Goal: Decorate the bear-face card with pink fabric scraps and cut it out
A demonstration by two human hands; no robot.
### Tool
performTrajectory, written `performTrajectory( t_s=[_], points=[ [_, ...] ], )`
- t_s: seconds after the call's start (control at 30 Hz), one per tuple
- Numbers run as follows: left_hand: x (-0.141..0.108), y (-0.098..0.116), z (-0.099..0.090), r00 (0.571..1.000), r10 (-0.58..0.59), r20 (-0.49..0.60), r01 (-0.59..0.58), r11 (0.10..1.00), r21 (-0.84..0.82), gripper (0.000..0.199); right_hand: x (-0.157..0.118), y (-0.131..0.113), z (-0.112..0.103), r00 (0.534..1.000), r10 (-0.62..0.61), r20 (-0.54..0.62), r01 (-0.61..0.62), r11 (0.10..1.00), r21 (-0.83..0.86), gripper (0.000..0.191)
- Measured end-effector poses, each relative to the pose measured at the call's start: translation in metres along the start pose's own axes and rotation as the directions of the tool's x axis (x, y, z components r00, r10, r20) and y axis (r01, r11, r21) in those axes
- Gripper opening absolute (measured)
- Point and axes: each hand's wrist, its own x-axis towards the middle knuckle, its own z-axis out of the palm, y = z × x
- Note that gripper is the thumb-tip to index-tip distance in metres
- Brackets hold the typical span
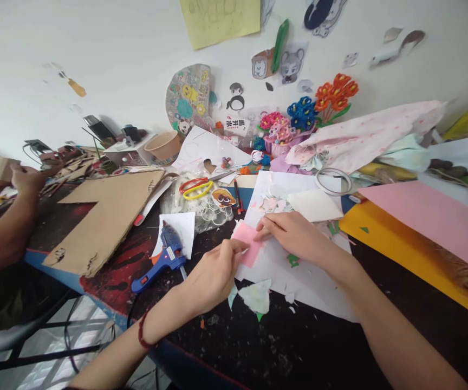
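Observation:
A small piece of pink paper (250,254) lies over a white sheet (315,287) in front of me. My left hand (213,268), with a red cord bracelet at its wrist, pinches the paper's left edge. At the upper right edge, the bent fingers of my right hand (286,232) close on the same paper; their tips are partly hidden. Torn pale green scraps (256,296) lie just below, and more paper bits (273,205) sit above. Beside my left hand, a blue glue gun (168,257) rests partly on a white square of paper (187,230).
Scissors with red and yellow handles (196,188) lie on a plastic bag near a black pen (238,196). Cut cardboard (108,216) covers the left side. Another person's hands (25,176) hold a block farther left. Pink card (433,216), a tape roll (333,181) and bead flowers (301,114) are around.

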Motion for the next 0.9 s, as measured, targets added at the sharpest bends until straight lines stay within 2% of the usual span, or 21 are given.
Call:
performTrajectory(
  t_s=[0.1, 0.27, 0.4, 0.53, 0.63, 0.7, 0.77, 0.9],
  points=[
    [-0.007, 0.002, -0.004, 0.998, 0.07, -0.003, -0.07, 0.996, 0.063, 0.02, 0.001, 0.002, 0.0, 1.0, 0.004, 0.015, -0.005, 1.0, 0.026, 0.031],
    [0.006, 0.0, -0.002, 0.998, 0.054, -0.011, -0.053, 0.996, 0.068, 0.018, 0.003, 0.005, 0.0, 1.0, -0.013, 0.003, 0.013, 1.0, 0.003, 0.03],
    [0.01, 0.0, 0.001, 0.997, 0.038, 0.072, -0.043, 0.996, 0.075, 0.022, 0.002, 0.006, 0.001, 0.998, -0.033, -0.052, 0.03, 0.997, -0.072, 0.029],
    [-0.004, 0.007, -0.017, 0.985, -0.08, 0.151, 0.084, 0.996, -0.021, 0.017, 0.0, 0.004, 0.0, 1.0, -0.019, 0.004, 0.019, 0.999, 0.045, 0.029],
    [0.004, 0.006, -0.037, 0.985, -0.134, 0.111, 0.142, 0.987, -0.071, 0.016, -0.001, 0.0, -0.002, 0.998, -0.055, -0.009, 0.056, 0.99, 0.129, 0.029],
    [0.025, -0.001, -0.045, 0.988, -0.153, -0.023, 0.151, 0.987, -0.045, 0.014, -0.002, -0.004, -0.005, 0.99, -0.086, -0.113, 0.111, 0.965, 0.237, 0.029],
    [0.054, -0.014, -0.046, 0.984, -0.134, -0.12, 0.133, 0.991, -0.018, 0.013, -0.002, -0.007, -0.009, 0.957, -0.083, -0.279, 0.178, 0.925, 0.336, 0.028],
    [0.107, -0.039, -0.033, 0.988, -0.084, -0.13, 0.083, 0.996, -0.011, 0.008, -0.002, -0.007, -0.017, 0.866, -0.012, -0.5, 0.241, 0.885, 0.398, 0.028]
  ],
)
